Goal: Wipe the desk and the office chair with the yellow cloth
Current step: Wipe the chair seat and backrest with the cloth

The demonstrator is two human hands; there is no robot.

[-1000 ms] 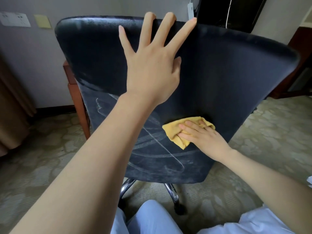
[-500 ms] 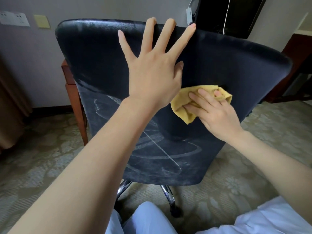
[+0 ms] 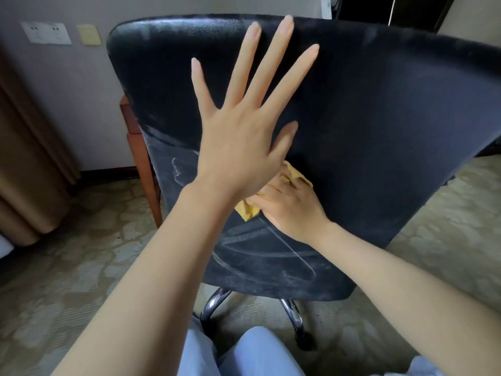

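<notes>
The black office chair [image 3: 379, 131] faces away from me, and its dusty backrest shows pale wipe streaks low down. My left hand [image 3: 238, 142] lies flat on the upper backrest with its fingers spread wide. Just below it, my right hand [image 3: 292, 210] presses the yellow cloth [image 3: 245, 210] against the middle of the backrest. The cloth is bunched, and my left hand hides part of it and my right fingertips. A corner of the wooden desk [image 3: 135, 137] shows behind the chair's left edge.
Chrome legs of the chair base [image 3: 291, 313] stand on patterned carpet [image 3: 81, 253], close to my knees [image 3: 244, 354]. A brown curtain [image 3: 24, 172] hangs at the left. Wall sockets [image 3: 46, 32] sit on the wall above it. Dark furniture stands behind the chair at the right.
My right hand swept the cloth up the backrest, then back down and left, ending partly under my left hand. My left hand has stayed on the upper backrest.
</notes>
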